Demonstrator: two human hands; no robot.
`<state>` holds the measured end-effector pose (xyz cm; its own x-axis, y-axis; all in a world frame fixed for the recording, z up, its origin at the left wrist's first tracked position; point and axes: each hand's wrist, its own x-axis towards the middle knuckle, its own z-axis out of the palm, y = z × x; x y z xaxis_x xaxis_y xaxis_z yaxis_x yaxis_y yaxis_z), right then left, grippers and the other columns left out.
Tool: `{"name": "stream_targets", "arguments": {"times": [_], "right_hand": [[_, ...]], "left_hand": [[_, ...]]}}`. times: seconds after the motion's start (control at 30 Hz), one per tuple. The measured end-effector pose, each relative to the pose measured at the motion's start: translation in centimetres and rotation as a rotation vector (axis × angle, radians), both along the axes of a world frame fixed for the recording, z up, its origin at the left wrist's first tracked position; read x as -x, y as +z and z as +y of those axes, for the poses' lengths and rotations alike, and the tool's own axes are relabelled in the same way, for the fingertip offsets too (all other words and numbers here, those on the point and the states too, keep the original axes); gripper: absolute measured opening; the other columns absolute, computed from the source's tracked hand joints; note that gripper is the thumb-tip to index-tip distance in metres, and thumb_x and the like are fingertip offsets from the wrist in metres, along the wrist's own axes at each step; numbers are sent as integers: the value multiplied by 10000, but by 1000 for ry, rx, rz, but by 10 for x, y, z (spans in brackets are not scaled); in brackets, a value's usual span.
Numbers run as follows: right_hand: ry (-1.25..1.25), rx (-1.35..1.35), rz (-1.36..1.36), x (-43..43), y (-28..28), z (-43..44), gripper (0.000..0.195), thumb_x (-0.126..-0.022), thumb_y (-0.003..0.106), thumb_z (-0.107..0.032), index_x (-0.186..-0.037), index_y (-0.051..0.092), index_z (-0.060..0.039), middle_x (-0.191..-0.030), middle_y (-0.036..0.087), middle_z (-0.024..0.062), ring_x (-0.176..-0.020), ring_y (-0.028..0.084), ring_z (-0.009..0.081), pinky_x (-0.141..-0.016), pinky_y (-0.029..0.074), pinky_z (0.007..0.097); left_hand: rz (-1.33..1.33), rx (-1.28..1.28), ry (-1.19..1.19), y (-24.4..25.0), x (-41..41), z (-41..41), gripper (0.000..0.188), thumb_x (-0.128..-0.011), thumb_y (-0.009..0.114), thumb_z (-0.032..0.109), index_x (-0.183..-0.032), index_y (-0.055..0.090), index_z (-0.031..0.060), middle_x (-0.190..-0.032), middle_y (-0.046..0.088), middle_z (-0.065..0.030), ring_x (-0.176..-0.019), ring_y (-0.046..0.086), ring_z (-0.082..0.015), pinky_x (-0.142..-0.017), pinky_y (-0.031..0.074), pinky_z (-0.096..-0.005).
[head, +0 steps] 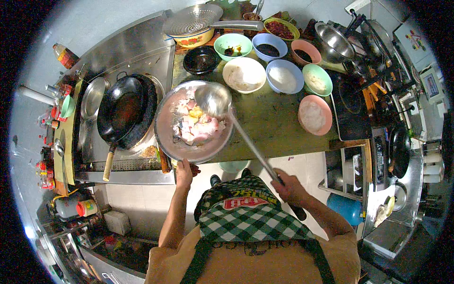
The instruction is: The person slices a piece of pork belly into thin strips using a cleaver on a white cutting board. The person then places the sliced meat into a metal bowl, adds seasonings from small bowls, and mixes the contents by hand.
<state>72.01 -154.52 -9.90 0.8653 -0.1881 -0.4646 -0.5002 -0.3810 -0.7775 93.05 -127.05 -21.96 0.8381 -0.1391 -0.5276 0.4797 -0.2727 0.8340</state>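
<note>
My left hand grips the near rim of a wide mixing bowl. Pale raw pieces, which look like meat or fish, lie in this bowl with a yellow patch like egg yolk among them. My right hand is closed around the handle of a long metal ladle. The ladle's head is over the far right part of the bowl and blurred; whether it touches the food I cannot tell. The bowl stands at the left end of the green worktop.
Left of the bowl, a black wok with a wooden handle sits on the steel stove. Behind are a white bowl, a blue bowl of white powder, a pink bowl and a perforated strainer. A black induction plate lies right.
</note>
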Motion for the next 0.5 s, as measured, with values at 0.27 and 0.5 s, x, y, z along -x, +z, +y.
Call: {"name": "stream_targets", "arguments": {"times": [0.27,0.5], "right_hand": [[-269,59,-221,-58,-10,-50,174,-889,499,-178,-941,450,-19,-560,450,19,-395,450,101,-356,396,271],[-149,466,-349,-76,-61,-44,190,-880,515,-175,-970,447,-22,-546,484,59,-412,503,147,-370,422,318]], "left_hand": [[-40,-90,-51,21,1,-5,412,-954,329,357,-890,444,-33,-691,592,-136,-557,610,-216,-517,506,-326],[-38,-41,-23,5,0,-2,429,-953,324,367,-897,438,-43,-682,595,-139,-553,614,-225,-519,521,-323]]}}
